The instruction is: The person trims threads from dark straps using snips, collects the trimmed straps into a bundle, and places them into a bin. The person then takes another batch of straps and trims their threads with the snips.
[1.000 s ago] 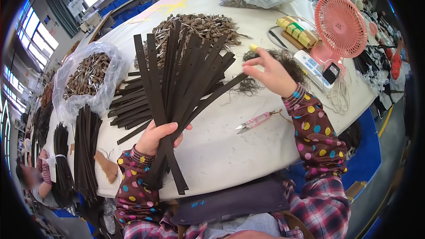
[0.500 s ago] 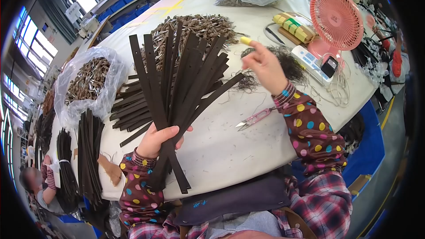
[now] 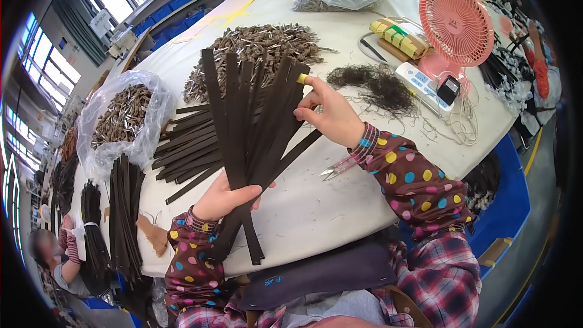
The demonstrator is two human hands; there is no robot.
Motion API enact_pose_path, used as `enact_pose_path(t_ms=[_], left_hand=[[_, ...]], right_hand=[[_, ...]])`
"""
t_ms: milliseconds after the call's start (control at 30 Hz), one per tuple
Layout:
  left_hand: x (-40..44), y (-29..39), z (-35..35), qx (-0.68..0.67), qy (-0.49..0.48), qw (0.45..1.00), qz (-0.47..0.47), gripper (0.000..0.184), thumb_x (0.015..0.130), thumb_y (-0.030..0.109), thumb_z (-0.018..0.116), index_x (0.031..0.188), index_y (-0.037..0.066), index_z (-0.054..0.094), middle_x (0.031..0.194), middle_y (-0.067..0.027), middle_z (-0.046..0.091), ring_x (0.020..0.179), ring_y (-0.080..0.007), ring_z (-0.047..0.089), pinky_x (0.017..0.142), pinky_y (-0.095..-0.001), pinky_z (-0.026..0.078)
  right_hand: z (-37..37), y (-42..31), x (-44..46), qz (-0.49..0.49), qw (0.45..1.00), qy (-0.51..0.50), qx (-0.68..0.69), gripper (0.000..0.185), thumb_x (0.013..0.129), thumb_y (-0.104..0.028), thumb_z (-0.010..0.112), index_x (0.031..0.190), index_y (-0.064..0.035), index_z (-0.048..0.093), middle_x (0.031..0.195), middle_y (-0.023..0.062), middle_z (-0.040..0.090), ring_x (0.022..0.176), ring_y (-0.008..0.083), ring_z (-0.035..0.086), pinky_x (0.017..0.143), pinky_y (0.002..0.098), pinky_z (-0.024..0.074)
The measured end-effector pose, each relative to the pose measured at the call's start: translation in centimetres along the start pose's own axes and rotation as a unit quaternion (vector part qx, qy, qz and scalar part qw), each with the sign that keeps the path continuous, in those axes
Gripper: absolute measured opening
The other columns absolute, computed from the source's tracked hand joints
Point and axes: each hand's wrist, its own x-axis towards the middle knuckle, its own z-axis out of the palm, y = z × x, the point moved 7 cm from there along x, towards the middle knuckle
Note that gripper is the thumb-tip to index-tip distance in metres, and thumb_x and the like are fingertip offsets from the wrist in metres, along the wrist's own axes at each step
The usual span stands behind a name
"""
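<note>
My left hand (image 3: 229, 199) is closed around the lower part of a fanned bundle of dark brown strips (image 3: 234, 127), held above the table. The thumb lies across the front of the strips, and their short ends stick out below the fist. My right hand (image 3: 331, 112) is at the bundle's upper right edge. Its index finger, with a yellow cover on the tip, is stretched out against the strips, apart from the thumb; the other fingers are curled. More dark strips (image 3: 185, 146) lie in a stack behind the bundle. Thread snips (image 3: 339, 169) with a pink handle lie below my right wrist.
Brown pieces with shiny metal parts form a pile (image 3: 267, 39); similar ones fill a plastic bag (image 3: 161, 118). Loose dark threads (image 3: 388, 88), a pink fan (image 3: 455, 24) and a power strip (image 3: 419, 85) occupy the right side. Another person (image 3: 64, 261) sits at far left.
My right hand has come down and left, from apart from the bundle to its right edge. The held strips have shifted slightly and sit closer together at the right.
</note>
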Motion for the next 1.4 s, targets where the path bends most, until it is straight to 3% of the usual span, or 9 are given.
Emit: enact_pose_path(t_ms=[133,233,400,600,900,1067,1133,1233,1400], left_hand=[[-2.1,5.4,-1.7,0.387,0.179,0.892,0.148,0.063,0.078,0.000,0.068,0.137,0.010,0.050,0.100,-0.0117,0.067,0.082,-0.0227,0.068,0.072,-0.0318,0.053],[-2.9,8.0,-3.3,0.577,0.252,0.745,0.219,0.076,0.070,0.000,0.073,0.140,0.017,0.049,0.094,-0.0072,0.063,0.079,-0.0275,0.066,0.067,-0.0345,0.052],[-2.8,9.4,-3.6,0.763,0.304,0.533,0.202,0.072,0.073,0.000,0.064,0.142,0.017,0.048,0.085,-0.0021,0.056,0.071,-0.0197,0.060,0.060,-0.0329,0.049],[-2.2,9.9,0.4,0.689,0.314,0.597,0.264,0.063,0.077,0.003,0.063,0.138,0.017,0.050,0.087,-0.0023,0.061,0.072,-0.0210,0.063,0.060,-0.0325,0.052],[-2.7,9.1,1.1,0.518,0.182,0.799,0.246,0.064,0.072,0.006,0.075,0.131,0.015,0.052,0.109,-0.0093,0.067,0.093,-0.0289,0.067,0.076,-0.0337,0.055],[-6.5,10.4,-2.5,0.509,0.323,0.719,0.347,0.081,0.067,0.019,0.086,0.137,0.012,0.045,0.140,-0.0140,0.047,0.128,-0.0336,0.046,0.108,-0.0436,0.033],[-9.2,9.5,-6.7,0.420,0.454,0.682,0.391,0.074,0.075,0.015,0.081,0.138,0.007,0.043,0.140,-0.0143,0.046,0.128,-0.0306,0.047,0.106,-0.0410,0.036],[-11.1,6.4,-10.3,0.282,0.528,0.727,0.337,0.061,0.087,0.013,0.069,0.140,0.005,0.039,0.138,-0.0123,0.047,0.121,-0.0233,0.050,0.101,-0.0394,0.039],[-10.8,4.0,-11.0,0.252,0.525,0.753,0.306,0.057,0.089,0.010,0.064,0.140,0.006,0.038,0.137,-0.0114,0.048,0.116,-0.0212,0.052,0.098,-0.0370,0.040]], right_hand=[[-3.7,-3.5,-0.9,-0.195,0.934,0.132,-0.267,0.045,0.083,-0.005,0.065,0.125,0.0016,0.047,0.079,0.0124,0.068,0.074,0.0324,0.067,0.069,0.0371,0.0515],[-9.7,-1.2,-0.5,-0.067,0.966,0.211,-0.133,0.030,0.093,-0.009,0.057,0.119,0.0022,0.051,0.081,0.0088,0.069,0.073,0.0183,0.066,0.067,0.0297,0.0506],[-7.3,-11.9,-3.4,-0.260,0.922,0.135,-0.254,0.066,0.083,-0.036,0.073,0.134,-0.0029,0.048,0.125,0.0121,0.058,0.116,0.0245,0.054,0.102,0.0412,0.0367],[3.4,-10.9,-2.1,-0.282,0.827,-0.048,-0.484,0.097,0.062,-0.043,0.081,0.146,-0.0154,0.039,0.157,0.0067,0.028,0.145,0.0283,0.026,0.116,0.0552,0.0130],[2.7,-9.2,-0.5,-0.348,0.827,-0.004,-0.442,0.045,0.078,-0.009,0.067,0.122,-0.0136,0.058,0.103,0.0043,0.067,0.095,0.0264,0.066,0.106,0.0501,0.0365],[-4.9,-14.1,1.9,-0.304,0.819,0.140,-0.466,0.054,0.072,-0.001,0.067,0.125,-0.0098,0.055,0.091,0.0151,0.068,0.080,0.0342,0.066,0.072,0.0399,0.0536],[-9.4,-15.7,2.3,-0.244,0.881,0.236,-0.329,0.058,0.071,0.001,0.067,0.126,-0.0117,0.054,0.088,0.0169,0.068,0.077,0.0371,0.066,0.067,0.0446,0.0524],[-7.2,-11.3,3.8,-0.145,0.833,0.058,-0.531,0.066,0.072,-0.009,0.076,0.132,-0.0116,0.049,0.089,0.0200,0.069,0.080,0.0396,0.068,0.074,0.0473,0.0522],[-13.4,-17.9,4.4,-0.280,0.825,0.266,-0.413,0.060,0.078,0.000,0.067,0.133,-0.0150,0.048,0.090,0.0183,0.069,0.083,0.0402,0.067,0.073,0.0446,0.0529]])
